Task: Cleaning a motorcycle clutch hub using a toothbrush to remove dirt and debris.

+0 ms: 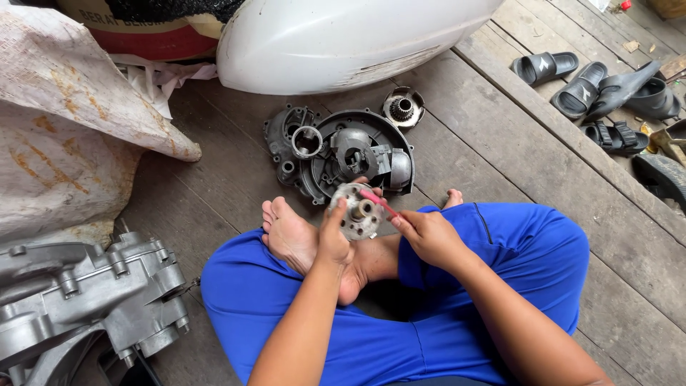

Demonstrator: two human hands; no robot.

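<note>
Seated cross-legged on a plank floor (500,143), blue trousers, bare feet. Left hand (334,236) clasped around the rim of a round metal hub (356,211), held up over the feet. Right hand (423,236) pinched on a thin red tool (377,201), tip laid against the hub's centre.

Just beyond the hub, on the floor: a dark round cover (364,154) lying open like a dish, holding a grey cast part (355,151) and a rounded metal cap (400,169). Touching the cover's left edge, a dark flat casing (286,139) with a short metal ring (306,141) resting on it. Just past the cover's upper right edge, a small gear piece (402,108), apart from the rest.

Beyond the cover, a white rounded body panel (343,36). Left of the panel, a sack (143,28) with a pale band, a red band below and dark printing, too cut off to tell more. Far left of the cover, pale woven sacks (64,136) stained with rust-coloured marks, contents hidden. Well to the lower left of the cover, a grey engine case (86,300), bolted, on its side.

Well to the right of the cover, dark slippers (593,89) scattered across the planks, some overlapping. Near the slippers, at the frame's right edge, a curved piece of tyre (661,175).
</note>
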